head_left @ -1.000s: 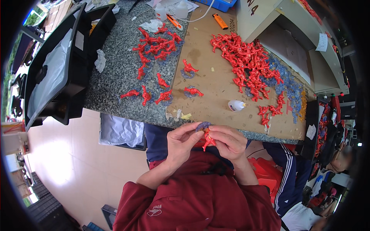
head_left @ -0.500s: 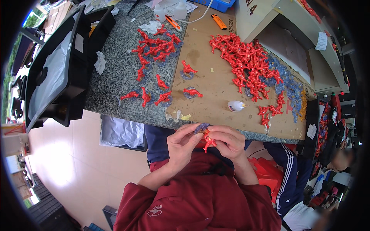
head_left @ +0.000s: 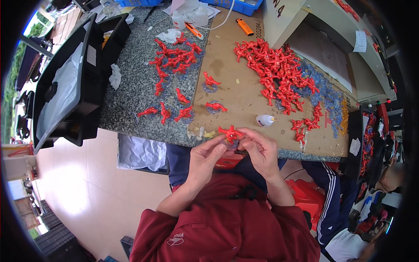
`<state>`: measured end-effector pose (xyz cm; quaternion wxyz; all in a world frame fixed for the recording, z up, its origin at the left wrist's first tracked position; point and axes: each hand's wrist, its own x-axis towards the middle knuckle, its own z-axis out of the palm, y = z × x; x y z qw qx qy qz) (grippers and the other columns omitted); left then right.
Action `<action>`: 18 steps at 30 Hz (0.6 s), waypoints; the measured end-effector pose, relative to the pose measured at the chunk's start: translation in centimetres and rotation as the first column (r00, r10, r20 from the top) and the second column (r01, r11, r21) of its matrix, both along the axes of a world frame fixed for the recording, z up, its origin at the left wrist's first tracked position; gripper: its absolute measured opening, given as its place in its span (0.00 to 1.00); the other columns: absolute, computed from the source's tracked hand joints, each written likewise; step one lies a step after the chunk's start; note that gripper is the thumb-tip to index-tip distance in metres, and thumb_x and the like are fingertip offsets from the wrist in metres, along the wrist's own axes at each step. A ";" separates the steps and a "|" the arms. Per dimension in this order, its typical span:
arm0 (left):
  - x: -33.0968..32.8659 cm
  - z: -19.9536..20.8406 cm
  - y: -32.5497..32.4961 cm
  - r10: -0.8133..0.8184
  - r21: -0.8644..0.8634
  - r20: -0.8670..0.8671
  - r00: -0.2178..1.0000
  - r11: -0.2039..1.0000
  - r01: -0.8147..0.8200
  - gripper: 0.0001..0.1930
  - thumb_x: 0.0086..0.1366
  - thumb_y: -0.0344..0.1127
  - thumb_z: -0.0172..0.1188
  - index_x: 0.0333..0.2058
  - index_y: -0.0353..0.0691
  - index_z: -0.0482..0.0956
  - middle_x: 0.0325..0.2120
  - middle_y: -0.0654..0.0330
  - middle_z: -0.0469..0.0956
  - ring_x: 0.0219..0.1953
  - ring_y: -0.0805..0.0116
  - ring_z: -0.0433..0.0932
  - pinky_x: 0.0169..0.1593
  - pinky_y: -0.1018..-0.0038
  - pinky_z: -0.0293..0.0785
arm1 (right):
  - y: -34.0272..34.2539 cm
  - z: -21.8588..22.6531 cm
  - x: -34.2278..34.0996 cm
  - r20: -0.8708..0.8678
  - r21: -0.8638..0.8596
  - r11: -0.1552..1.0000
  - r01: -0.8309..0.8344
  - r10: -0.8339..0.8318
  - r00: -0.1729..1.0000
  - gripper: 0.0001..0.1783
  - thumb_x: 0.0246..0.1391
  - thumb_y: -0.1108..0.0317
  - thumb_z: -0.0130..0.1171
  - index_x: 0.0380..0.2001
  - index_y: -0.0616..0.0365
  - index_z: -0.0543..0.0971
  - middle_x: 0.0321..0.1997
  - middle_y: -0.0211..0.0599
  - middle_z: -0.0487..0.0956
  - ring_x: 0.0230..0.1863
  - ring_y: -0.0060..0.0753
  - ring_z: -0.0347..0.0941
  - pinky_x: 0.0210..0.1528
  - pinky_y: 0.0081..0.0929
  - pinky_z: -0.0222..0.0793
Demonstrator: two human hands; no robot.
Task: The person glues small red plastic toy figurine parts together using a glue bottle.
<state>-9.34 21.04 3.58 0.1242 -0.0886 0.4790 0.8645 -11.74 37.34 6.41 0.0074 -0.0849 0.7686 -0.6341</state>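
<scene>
Between my hands, at the table's front edge, is a small red figurine [head_left: 230,132] on a translucent purplish base [head_left: 230,146]. My left hand [head_left: 204,162] pinches the base side with thumb and fingers. On the other side, my right hand [head_left: 262,153] has its fingers closed at the figurine's arm and the base; the exact contact is partly hidden. The figurine is upright, its arms spread. Beyond it stand two red figurines on clear bases, one figurine [head_left: 216,106] being the nearer. A small white glue bottle [head_left: 264,120] with a pale tip lies to the right.
A heap of red figurines [head_left: 279,74] and scattered clear blue pieces [head_left: 321,87] cover the cardboard's right side. More figurines [head_left: 176,59] stand on the granite tabletop [head_left: 131,94]. Black bins [head_left: 87,100] stand at left, a grey cabinet [head_left: 290,22] at back right. An orange cutter [head_left: 245,27] lies behind.
The figurine has turned from hanging head-down to upright on its base, and has risen slightly away from me. Both hands have shifted with it, still gripping. The view has tilted slightly.
</scene>
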 end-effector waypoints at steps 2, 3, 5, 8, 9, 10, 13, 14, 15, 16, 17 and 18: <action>-0.3 0.2 -0.3 0.001 0.101 0.016 1.000 0.995 -0.003 0.19 0.63 0.33 0.52 0.49 0.26 0.68 0.40 0.50 0.76 0.40 0.61 0.78 0.45 0.72 0.75 | 0.1 0.0 -0.2 0.030 -0.068 0.998 -0.008 0.011 0.999 0.14 0.52 0.69 0.55 0.42 0.63 0.75 0.31 0.39 0.78 0.30 0.26 0.76 0.33 0.20 0.70; -0.4 0.3 -0.5 0.001 0.093 0.013 1.000 0.996 -0.002 0.19 0.63 0.33 0.52 0.49 0.26 0.68 0.40 0.50 0.76 0.40 0.61 0.78 0.45 0.72 0.75 | 0.2 0.2 -0.2 0.061 -0.058 0.998 0.003 0.001 0.998 0.14 0.53 0.68 0.54 0.42 0.63 0.75 0.31 0.39 0.78 0.30 0.26 0.75 0.33 0.20 0.70; -0.6 0.4 -0.8 0.013 0.095 0.015 1.000 0.995 -0.014 0.19 0.64 0.34 0.51 0.49 0.25 0.68 0.40 0.49 0.76 0.40 0.60 0.78 0.45 0.72 0.75 | 0.1 0.2 -0.3 0.090 -0.055 0.998 0.015 -0.010 0.996 0.14 0.54 0.67 0.53 0.43 0.63 0.75 0.32 0.39 0.78 0.31 0.25 0.75 0.33 0.20 0.70; -0.8 0.3 -1.1 0.016 0.090 -0.016 1.000 0.996 -0.014 0.19 0.64 0.34 0.51 0.49 0.25 0.67 0.40 0.49 0.76 0.40 0.61 0.78 0.45 0.72 0.75 | -0.3 0.1 -0.7 0.051 -0.028 1.000 -0.001 0.003 0.999 0.14 0.54 0.69 0.54 0.42 0.64 0.75 0.32 0.39 0.77 0.30 0.24 0.74 0.32 0.19 0.69; -0.9 0.4 -1.2 0.014 0.084 -0.016 1.000 0.996 -0.012 0.19 0.64 0.34 0.51 0.49 0.25 0.67 0.40 0.49 0.76 0.40 0.61 0.78 0.45 0.72 0.75 | -0.5 0.2 -1.0 -0.004 -0.002 0.999 -0.032 0.032 0.999 0.14 0.53 0.70 0.54 0.42 0.64 0.75 0.33 0.39 0.77 0.30 0.24 0.74 0.32 0.19 0.69; -0.9 0.4 -1.2 0.012 0.038 -0.023 1.000 0.999 -0.011 0.19 0.64 0.34 0.51 0.49 0.25 0.67 0.40 0.49 0.76 0.40 0.61 0.78 0.45 0.72 0.75 | -0.7 0.3 -1.2 -0.057 0.028 0.998 -0.061 0.062 0.996 0.14 0.52 0.70 0.55 0.42 0.64 0.75 0.33 0.39 0.77 0.31 0.24 0.74 0.32 0.19 0.69; -0.8 0.2 -1.3 -0.003 -0.021 -0.033 0.999 1.000 0.002 0.19 0.64 0.34 0.51 0.50 0.26 0.67 0.39 0.49 0.76 0.40 0.63 0.78 0.45 0.72 0.74 | -0.8 1.2 -1.8 -0.103 0.112 0.990 -0.084 0.096 0.990 0.14 0.51 0.71 0.56 0.41 0.64 0.75 0.32 0.39 0.77 0.30 0.25 0.75 0.30 0.19 0.70; -0.8 0.0 -1.3 -0.011 -0.032 -0.038 0.999 0.999 0.010 0.19 0.64 0.34 0.51 0.50 0.27 0.67 0.39 0.49 0.76 0.39 0.63 0.78 0.45 0.72 0.74 | -1.1 1.2 -1.9 -0.101 0.111 0.990 -0.083 0.095 0.990 0.14 0.51 0.71 0.56 0.41 0.64 0.75 0.32 0.39 0.77 0.30 0.25 0.75 0.30 0.19 0.70; -0.7 0.0 -1.3 -0.012 -0.033 -0.035 0.999 0.999 0.011 0.19 0.64 0.34 0.51 0.50 0.27 0.67 0.39 0.49 0.76 0.39 0.63 0.78 0.45 0.72 0.74 | -1.4 1.2 -2.0 -0.095 0.089 0.992 -0.085 0.093 0.991 0.13 0.51 0.72 0.56 0.40 0.65 0.76 0.32 0.39 0.78 0.30 0.26 0.75 0.32 0.20 0.69; -0.8 0.0 -1.3 -0.038 -0.013 -0.026 0.999 0.999 0.038 0.19 0.64 0.34 0.51 0.50 0.27 0.67 0.39 0.50 0.76 0.39 0.64 0.78 0.45 0.73 0.74 | -1.5 1.2 -2.0 -0.090 0.067 0.994 -0.085 0.091 0.992 0.12 0.50 0.73 0.56 0.39 0.65 0.76 0.31 0.39 0.78 0.30 0.27 0.75 0.34 0.21 0.69; -1.0 0.1 -1.3 -0.064 0.006 -0.018 0.998 0.998 0.064 0.19 0.64 0.34 0.51 0.50 0.27 0.67 0.39 0.50 0.76 0.38 0.64 0.78 0.45 0.73 0.74 | -1.6 1.3 -2.1 -0.089 0.067 0.994 -0.084 0.090 0.992 0.12 0.50 0.73 0.56 0.39 0.65 0.76 0.31 0.39 0.78 0.30 0.27 0.75 0.34 0.21 0.69; -1.1 0.0 -1.3 -0.065 0.006 -0.017 0.998 0.998 0.065 0.19 0.64 0.34 0.51 0.50 0.27 0.67 0.39 0.50 0.76 0.38 0.64 0.78 0.45 0.73 0.74 | -1.7 1.3 -2.1 -0.090 0.075 0.994 -0.073 0.080 0.993 0.11 0.50 0.74 0.56 0.38 0.66 0.77 0.31 0.40 0.78 0.31 0.28 0.75 0.34 0.21 0.69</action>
